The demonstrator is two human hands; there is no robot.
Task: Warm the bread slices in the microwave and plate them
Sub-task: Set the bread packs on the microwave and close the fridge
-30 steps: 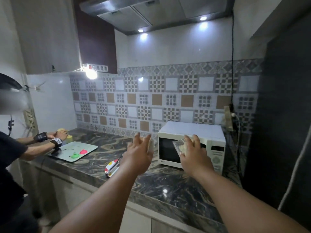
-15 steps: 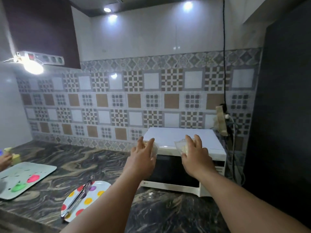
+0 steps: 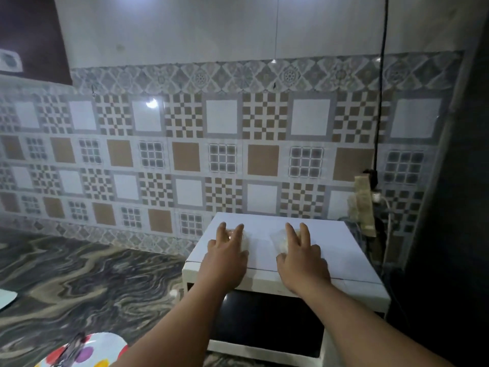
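Bread slices, one under each flat hand, left [image 3: 227, 256] and right [image 3: 300, 256], rest atop the microwave [image 3: 352, 263]. Loading comes next; its door needs opening first

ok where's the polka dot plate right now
The white plate with coloured dots sits at the head view's bottom left edge, on the dark marbled counter, left of the white microwave, beside the left forearm.

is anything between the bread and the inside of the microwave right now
Yes: the white microwave's dark glass door is shut. Both hands, left and right, press pale bread slices onto its top.
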